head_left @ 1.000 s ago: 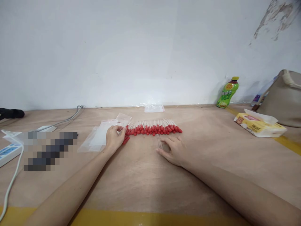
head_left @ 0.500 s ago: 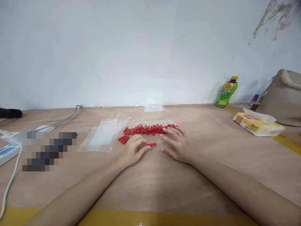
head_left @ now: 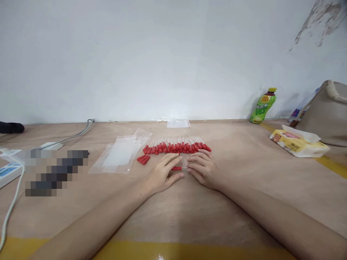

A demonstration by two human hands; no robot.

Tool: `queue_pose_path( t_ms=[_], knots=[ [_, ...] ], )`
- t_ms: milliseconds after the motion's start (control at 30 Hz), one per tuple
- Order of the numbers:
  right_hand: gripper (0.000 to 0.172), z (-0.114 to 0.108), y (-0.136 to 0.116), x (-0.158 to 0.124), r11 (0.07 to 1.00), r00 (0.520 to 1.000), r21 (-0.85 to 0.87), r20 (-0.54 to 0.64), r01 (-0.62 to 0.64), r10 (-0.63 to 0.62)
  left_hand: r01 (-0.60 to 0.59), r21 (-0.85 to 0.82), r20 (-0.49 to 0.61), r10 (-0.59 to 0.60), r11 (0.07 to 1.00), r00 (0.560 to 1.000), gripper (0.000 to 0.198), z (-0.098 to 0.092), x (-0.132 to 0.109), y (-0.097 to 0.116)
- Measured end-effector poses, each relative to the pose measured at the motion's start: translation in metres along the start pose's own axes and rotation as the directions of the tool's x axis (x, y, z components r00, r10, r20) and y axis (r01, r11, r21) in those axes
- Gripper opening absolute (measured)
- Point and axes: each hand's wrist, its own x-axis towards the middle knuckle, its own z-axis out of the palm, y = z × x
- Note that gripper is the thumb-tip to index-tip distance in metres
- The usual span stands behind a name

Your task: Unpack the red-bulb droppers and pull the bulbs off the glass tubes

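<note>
A glass dropper with a red rubber bulb (head_left: 176, 168) lies crosswise between my hands, its clear tube pointing right. My left hand (head_left: 165, 174) has its thumb and forefinger spread on either side of the bulb, with a gap showing around it. The fingertips of my right hand (head_left: 204, 168) close on the clear tube end. Under and between the hands lie several loose glass tubes (head_left: 184, 159). Just beyond, a row of droppers (head_left: 177, 148) rests with red bulbs toward me and tubes toward the wall. A few loose red bulbs (head_left: 143, 159) sit left of my left hand.
Clear zip bags (head_left: 119, 153) lie at the left, and another bag (head_left: 178, 124) by the wall. Further left are a power strip (head_left: 12, 173) and cables. On the right stand a green drink bottle (head_left: 263, 106), a tissue pack (head_left: 300, 143) and a beige bag (head_left: 325, 115).
My left hand has moved right and its pinch on the red bulb has loosened. The right hand's fingers have closed on the tube. The dropper has shifted slightly right.
</note>
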Motion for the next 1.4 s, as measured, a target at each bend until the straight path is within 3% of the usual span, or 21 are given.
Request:
queue_pose_path(
  t_ms=[133, 300, 400, 567, 1000, 1400],
  knots=[
    [0.010, 0.002, -0.004, 0.000, 1.000, 0.999, 0.013, -0.032, 0.020, -0.020, -0.089, 0.022, -0.008, 0.090, 0.996, 0.996, 0.020, 0.007, 0.001, -0.002],
    [0.028, 0.003, -0.003, 0.000, 1.000, 0.999, 0.008, 0.049, 0.007, -0.007, -0.152, 0.051, -0.057, 0.155, 0.987, 0.986, 0.020, 0.006, 0.003, -0.001],
    [0.025, 0.006, -0.002, -0.001, 1.000, 0.995, 0.029, 0.095, 0.004, -0.006, -0.154, 0.059, -0.061, 0.157, 0.986, 0.986, 0.020, 0.005, 0.003, 0.000],
    [0.022, 0.009, -0.002, -0.002, 0.997, 0.997, 0.073, 0.061, 0.036, -0.041, -0.169, 0.086, -0.055, 0.174, 0.982, 0.983, 0.024, 0.006, 0.003, 0.001],
    [0.018, 0.002, -0.003, -0.004, 0.987, 0.985, -0.040, 0.079, 0.156, -0.153, -0.190, 0.130, 0.141, 0.172, 0.973, 0.975, 0.017, -0.005, 0.003, 0.005],
    [0.022, -0.001, -0.003, -0.009, 0.982, 0.982, -0.035, 0.045, 0.184, -0.183, -0.200, 0.144, 0.148, 0.179, 0.969, 0.973, 0.017, -0.011, 0.001, 0.006]
  ],
)
